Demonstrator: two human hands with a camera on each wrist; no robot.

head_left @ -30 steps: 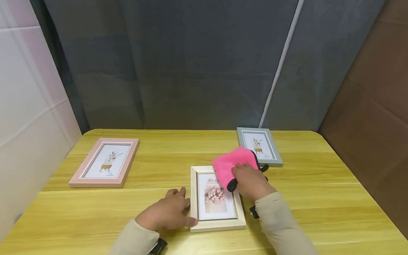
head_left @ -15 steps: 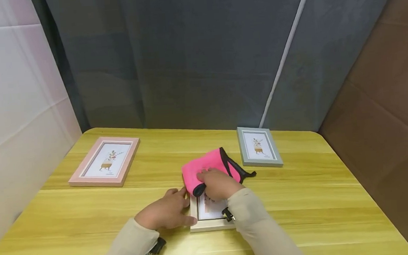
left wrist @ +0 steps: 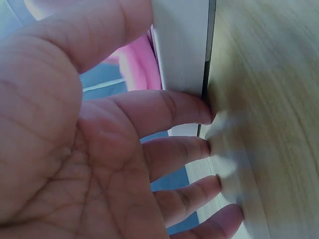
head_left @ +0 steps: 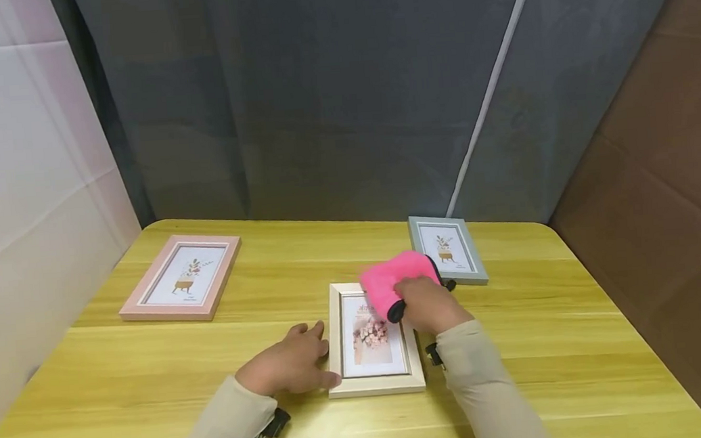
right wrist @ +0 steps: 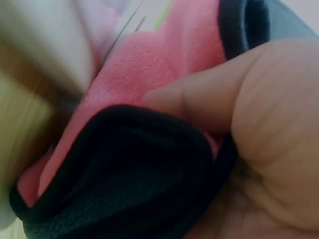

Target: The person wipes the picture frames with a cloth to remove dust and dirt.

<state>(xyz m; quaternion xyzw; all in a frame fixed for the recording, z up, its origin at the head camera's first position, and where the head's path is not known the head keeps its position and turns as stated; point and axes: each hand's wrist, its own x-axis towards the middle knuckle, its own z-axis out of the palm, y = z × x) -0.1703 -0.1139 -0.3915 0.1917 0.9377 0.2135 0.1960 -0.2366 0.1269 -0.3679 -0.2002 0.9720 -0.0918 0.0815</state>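
A cream picture frame point(head_left: 377, 384) with a pink flower print lies flat on the wooden table. My left hand point(head_left: 290, 363) rests at its left edge, thumb on the lower left corner; in the left wrist view the fingers point(left wrist: 169, 112) reach past the side of the frame point(left wrist: 184, 45) to the tabletop, fairly straight. A folded pink cloth point(head_left: 385, 281) with black edging covers the frame's upper right corner, gripped by my right hand point(head_left: 431, 305). In the right wrist view my thumb presses the cloth point(right wrist: 134, 64), whose dark underside shows; the other fingers are mostly hidden.
A pink frame point(head_left: 134, 312) lies at the back left of the wooden table point(head_left: 217, 405), and a grey-blue frame point(head_left: 478, 264) at the back right, just beyond the cloth. A dark curtain point(head_left: 331, 112) hangs behind, with a white wall left and brown one right.
Over the cream frame, my right hand moved left with the cloth, then back right to its upper right corner, uncovering the print again. My left hand has stayed at the left edge.
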